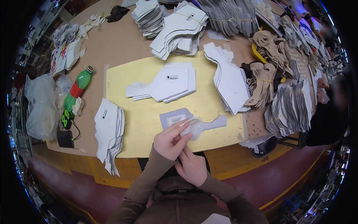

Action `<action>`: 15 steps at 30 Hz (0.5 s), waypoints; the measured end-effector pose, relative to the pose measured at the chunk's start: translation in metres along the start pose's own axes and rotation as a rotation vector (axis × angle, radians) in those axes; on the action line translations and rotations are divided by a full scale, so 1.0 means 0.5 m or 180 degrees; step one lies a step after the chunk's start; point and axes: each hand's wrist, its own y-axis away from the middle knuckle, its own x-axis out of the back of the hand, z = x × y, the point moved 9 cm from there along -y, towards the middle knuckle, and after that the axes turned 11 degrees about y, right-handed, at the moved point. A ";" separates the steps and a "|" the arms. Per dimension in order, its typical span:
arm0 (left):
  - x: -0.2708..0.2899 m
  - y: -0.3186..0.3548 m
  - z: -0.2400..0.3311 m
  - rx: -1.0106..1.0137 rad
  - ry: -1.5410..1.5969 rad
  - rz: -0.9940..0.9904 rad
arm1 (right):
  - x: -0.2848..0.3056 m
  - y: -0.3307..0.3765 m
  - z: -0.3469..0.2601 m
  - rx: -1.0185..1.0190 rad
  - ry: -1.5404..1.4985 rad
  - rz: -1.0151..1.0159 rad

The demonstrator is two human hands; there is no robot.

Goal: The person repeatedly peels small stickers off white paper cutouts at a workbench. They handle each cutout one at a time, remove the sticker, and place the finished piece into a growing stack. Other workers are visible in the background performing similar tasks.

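Note:
My left hand [169, 142] is closed, pinching a thin, whitish, see-through piece [193, 129] between thumb and fingers. Just below it, my right hand [194, 168] is closed too, its fingertips meeting the left hand; whatever they hold, if anything, is hidden. Under the hands a light grey cut piece [212, 125] with a narrow curved arm lies on the yellow sheet [143, 138]. A white rectangular label [174, 120] shows on its wide end, partly covered by my left fingers. Farther off lies a stack of white cut pieces [177, 83] with a dark printed mark.
White cut pieces also lie in stacks at the left [108, 127] and right [227, 80]. Banded grey bundles [287, 108] and beige straps [263, 80] crowd the right side. A green bottle [82, 80], a plastic bag [41, 108] and a black box [65, 139] stand left.

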 end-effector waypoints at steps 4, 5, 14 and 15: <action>-0.015 -0.018 0.044 -0.0385 -0.0479 0.0066 | -0.029 -0.007 -0.006 -0.0197 0.0498 -0.0212; -0.017 -0.022 0.056 -0.0456 -0.0603 0.0086 | -0.028 -0.008 -0.010 -0.0106 0.0556 -0.0145; -0.040 -0.031 0.154 -0.0833 -0.0345 -0.0147 | -0.041 0.004 0.010 -0.0283 -0.0222 -0.0247; -0.038 -0.033 0.150 -0.0790 -0.0277 -0.0162 | -0.040 0.000 0.004 -0.0179 0.0022 -0.0247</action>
